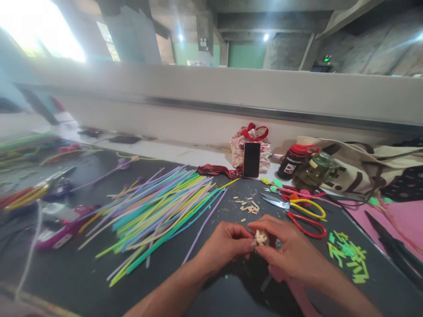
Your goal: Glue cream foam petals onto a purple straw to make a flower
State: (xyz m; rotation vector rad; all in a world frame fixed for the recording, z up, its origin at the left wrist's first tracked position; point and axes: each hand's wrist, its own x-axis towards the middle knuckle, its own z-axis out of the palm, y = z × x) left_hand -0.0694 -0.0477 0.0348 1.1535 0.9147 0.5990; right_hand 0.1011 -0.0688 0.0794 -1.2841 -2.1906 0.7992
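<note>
My left hand (224, 244) and my right hand (287, 248) meet over the dark table (82, 273), both pinched around a small bundle of short cream straw pieces (261, 237). Each hand's fingers are closed on the bundle. A scatter of similar cream cut pieces (248, 206) lies just beyond my hands. A large fan of long pastel straws (155, 211) spreads to the left of my left hand. Scissors with red and yellow handles (297, 211) lie right of the cream pieces.
Green cut pieces (348, 257) lie at the right. A black phone (251, 160) leans against a red-patterned pouch (243, 147). A dark bottle (292, 160), a jar (317, 169) and a cloth bag (370, 165) stand behind. Tools and straws clutter the far left.
</note>
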